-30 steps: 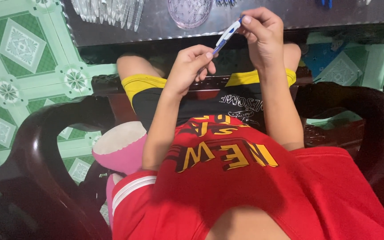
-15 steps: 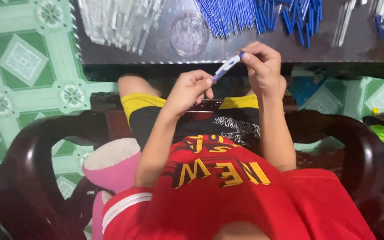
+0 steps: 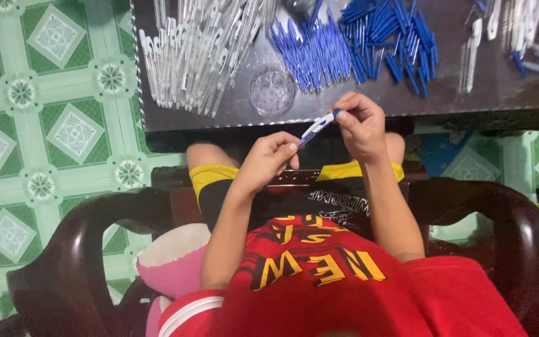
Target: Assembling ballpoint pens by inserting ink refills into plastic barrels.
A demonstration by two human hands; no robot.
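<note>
Head view: you are pinching a pen (image 3: 317,127) between both hands just below the table (image 3: 407,106) edge, left hand (image 3: 271,163) gripping the barrel, right hand (image 3: 360,125) closed on the tip; keeping both ends aligned is helping.

A green patterned tile floor (image 3: 45,125) lies under a dark table (image 3: 444,103), whose near edge faces a dark brown armchair (image 3: 70,262).
</note>
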